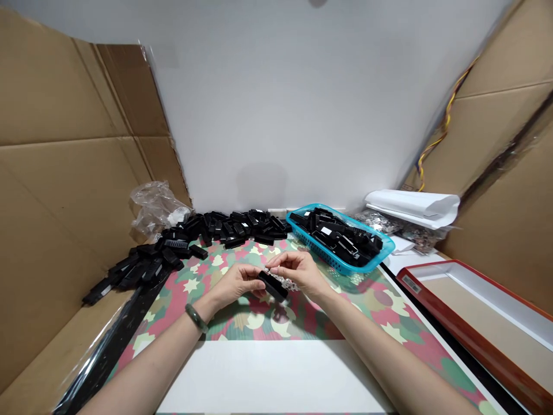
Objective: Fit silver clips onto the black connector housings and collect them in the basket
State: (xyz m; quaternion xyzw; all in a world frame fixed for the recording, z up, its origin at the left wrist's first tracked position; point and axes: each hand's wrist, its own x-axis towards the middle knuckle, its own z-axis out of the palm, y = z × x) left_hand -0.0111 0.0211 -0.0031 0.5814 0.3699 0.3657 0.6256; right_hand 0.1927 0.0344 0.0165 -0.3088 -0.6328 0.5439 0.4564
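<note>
A black oblong case is pinched at its upper left end by the fingers of my left hand, over the patterned mat. My right hand is closed at the same end of the case, its thumb and forefinger together on something small. Small silvery, sparkling pieces show between the right fingers and the case; whether they are joined to it cannot be made out. A dark green bangle is on my left wrist.
Many black cases lie piled along the back and left. A blue basket of black cases stands back right, beside plastic bags and white rolled sheets. A red-edged box lies at right. Cardboard walls flank the table.
</note>
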